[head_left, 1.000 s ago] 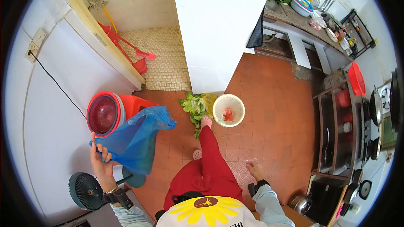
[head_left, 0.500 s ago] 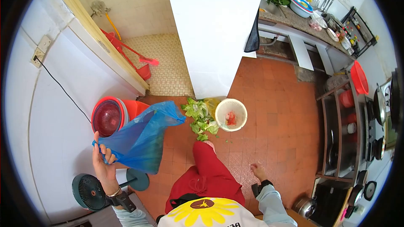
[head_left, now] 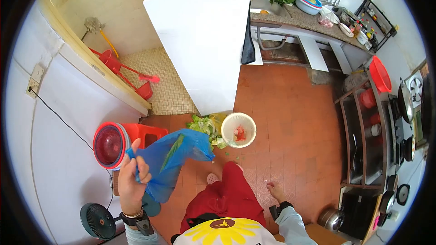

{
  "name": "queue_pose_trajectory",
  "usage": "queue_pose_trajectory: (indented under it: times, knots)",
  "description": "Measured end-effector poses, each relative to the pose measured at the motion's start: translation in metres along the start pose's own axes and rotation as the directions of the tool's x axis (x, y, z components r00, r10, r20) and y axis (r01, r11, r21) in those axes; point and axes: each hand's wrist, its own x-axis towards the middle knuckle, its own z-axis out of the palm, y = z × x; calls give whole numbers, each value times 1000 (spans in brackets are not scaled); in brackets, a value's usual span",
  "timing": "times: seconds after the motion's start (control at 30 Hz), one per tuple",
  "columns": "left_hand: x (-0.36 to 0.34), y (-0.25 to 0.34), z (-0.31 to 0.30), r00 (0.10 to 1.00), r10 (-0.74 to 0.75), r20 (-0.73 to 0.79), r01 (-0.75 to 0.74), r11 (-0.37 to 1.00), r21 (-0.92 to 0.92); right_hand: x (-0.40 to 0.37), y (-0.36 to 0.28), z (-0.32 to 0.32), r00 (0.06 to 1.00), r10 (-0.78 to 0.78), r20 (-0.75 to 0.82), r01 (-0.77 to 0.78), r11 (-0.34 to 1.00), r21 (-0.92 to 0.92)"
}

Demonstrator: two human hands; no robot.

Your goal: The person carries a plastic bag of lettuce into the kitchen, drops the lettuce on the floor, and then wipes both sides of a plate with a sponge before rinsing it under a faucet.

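My left hand (head_left: 133, 177) is closed around the gathered top of a blue plastic bag (head_left: 156, 168), raised at the left. Something long and green shows through the thin plastic. The bag's loose end spreads right, partly covering the pile of leafy green vegetable leaves (head_left: 203, 126) on the floor. My right hand (head_left: 275, 191) hangs low over the tiles at my right side, holding nothing, its fingers loosely apart. Ahead stands a cream waste basket (head_left: 246, 143) with something red and white inside.
Stacked basins (head_left: 110, 145) rest beside a red plastic stool (head_left: 145, 131) at the left wall. A green fan (head_left: 97, 220) is near my left arm. A white partition (head_left: 195, 41) rises ahead. A metal rack (head_left: 363, 140) lines the right, and a counter with a sink (head_left: 268, 7) runs behind.
My left hand has moved right and slightly lower, carrying the blue bag along. My view has shifted, and the bag now covers more of the leaves. My right hand still hangs at my side.
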Motion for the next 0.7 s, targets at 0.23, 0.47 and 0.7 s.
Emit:
queue_pose_trajectory:
  times: [0.23, 0.47, 0.7]
  knots:
    - [27, -10, 140, 866, -223, 448, 157, 971, 179, 14, -239, -122, 915, -361, -178, 398, 878, 265]
    - [78, -69, 298, 754, -200, 626, 105, 977, 185, 52, -345, -254, 421, -897, -131, 905, 424, 6]
    - [142, -154, 435, 695, -225, 683, 70, 966, 247, 131, -257, -375, 726, -567, 389, 679, 680, -276]
